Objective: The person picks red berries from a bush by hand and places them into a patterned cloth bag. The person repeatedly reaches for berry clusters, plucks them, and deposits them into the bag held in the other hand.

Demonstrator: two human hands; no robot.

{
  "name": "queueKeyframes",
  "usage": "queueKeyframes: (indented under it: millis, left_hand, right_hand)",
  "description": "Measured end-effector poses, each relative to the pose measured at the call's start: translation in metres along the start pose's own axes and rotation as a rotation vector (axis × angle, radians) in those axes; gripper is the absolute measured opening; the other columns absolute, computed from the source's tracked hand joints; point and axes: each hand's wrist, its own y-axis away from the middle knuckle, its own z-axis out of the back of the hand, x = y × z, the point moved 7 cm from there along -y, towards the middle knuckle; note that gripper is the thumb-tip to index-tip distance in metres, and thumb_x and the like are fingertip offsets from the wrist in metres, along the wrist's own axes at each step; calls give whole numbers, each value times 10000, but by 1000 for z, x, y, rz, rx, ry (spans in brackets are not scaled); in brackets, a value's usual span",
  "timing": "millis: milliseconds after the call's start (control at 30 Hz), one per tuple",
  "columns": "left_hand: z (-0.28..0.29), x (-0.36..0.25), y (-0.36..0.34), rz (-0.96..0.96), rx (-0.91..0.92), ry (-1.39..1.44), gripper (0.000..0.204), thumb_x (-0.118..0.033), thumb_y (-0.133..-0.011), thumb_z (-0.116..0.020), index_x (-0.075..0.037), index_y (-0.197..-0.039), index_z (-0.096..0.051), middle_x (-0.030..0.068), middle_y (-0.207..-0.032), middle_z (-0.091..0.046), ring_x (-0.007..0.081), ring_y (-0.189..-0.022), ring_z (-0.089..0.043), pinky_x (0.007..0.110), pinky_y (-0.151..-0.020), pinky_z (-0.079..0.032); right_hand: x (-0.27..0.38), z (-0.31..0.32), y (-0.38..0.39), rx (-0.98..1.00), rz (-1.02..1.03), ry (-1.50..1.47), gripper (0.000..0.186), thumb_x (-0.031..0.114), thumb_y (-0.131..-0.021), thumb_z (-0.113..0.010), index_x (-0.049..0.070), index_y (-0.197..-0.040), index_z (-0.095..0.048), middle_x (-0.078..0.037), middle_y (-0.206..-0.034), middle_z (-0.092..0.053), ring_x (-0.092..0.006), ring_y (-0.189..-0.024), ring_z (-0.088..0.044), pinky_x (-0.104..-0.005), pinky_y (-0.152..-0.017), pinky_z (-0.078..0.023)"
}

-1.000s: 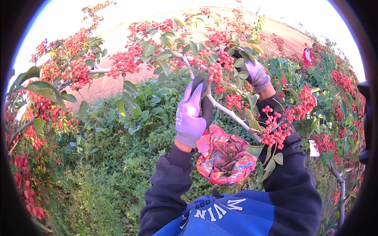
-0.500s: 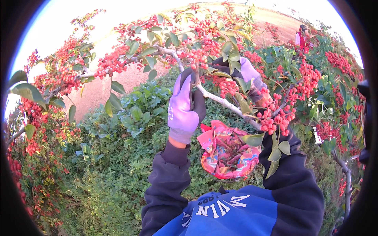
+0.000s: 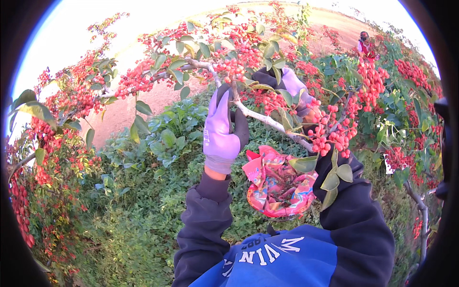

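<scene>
My left hand (image 3: 221,131), in a purple glove with dark fingertips, reaches up to a pale branch (image 3: 267,120). Its fingers and thumb close about the branch, just under a cluster of red berries (image 3: 231,70). My right hand (image 3: 290,82), gloved alike, is raised behind the branch, its dark fingers bent toward the berries. Leaves and berries hide its fingertips and whatever they hold. Below the branch, between my forearms, a pink patterned bag (image 3: 258,201) stands open with dark reddish bits inside, too small to make out.
Berry-laden branches (image 3: 138,79) arch across the left and top; more red clusters (image 3: 373,86) hang at the right before my right arm. Low green plants (image 3: 129,225) cover the ground. A bare stem (image 3: 420,210) rises at the right. Farther back, a person (image 3: 366,47) in red stands among bushes.
My right hand has shifted slightly left, with its dark fingers more in sight. The branch and leaves have moved a little; my left hand keeps its place. The distant person has turned.
</scene>
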Motion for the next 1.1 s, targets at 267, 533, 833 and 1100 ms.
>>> queueKeyframes:
  millis: [267,533,833,1100]
  left_hand:
    - [-2,-4,0,-83,-38,-91,409,62,-781,-508,50,-1190,-495,194,-1220,-509,269,-940,-611,288,-767,-490]
    - [0,-2,-5,-19,-14,-104,414,60,-783,-525,45,-1196,-495,194,-1235,-508,274,-918,-624,292,-681,-514]
    - [4,3,-4,-87,-33,-102,427,50,-783,-536,35,-1207,-494,200,-1240,-504,297,-1008,-597,296,-743,-505]
    - [0,2,-8,-100,-40,-61,445,59,-777,-533,36,-1218,-481,195,-1241,-494,284,-979,-607,284,-689,-529]
  right_hand:
    - [6,6,5,-133,103,18,330,225,-835,-665,13,-1081,-608,-75,-973,-658,-151,-820,-626,-282,-725,-492]
    - [2,-5,6,-110,180,6,331,170,-810,-665,31,-1103,-599,-80,-989,-653,-171,-842,-631,-290,-743,-498]
    - [9,6,18,-194,288,-148,359,108,-783,-666,51,-1128,-589,-86,-1008,-648,-193,-866,-636,-299,-763,-504]
    - [5,-15,13,-94,248,100,355,80,-787,-653,44,-1133,-584,-77,-998,-646,-180,-865,-623,-293,-769,-497]
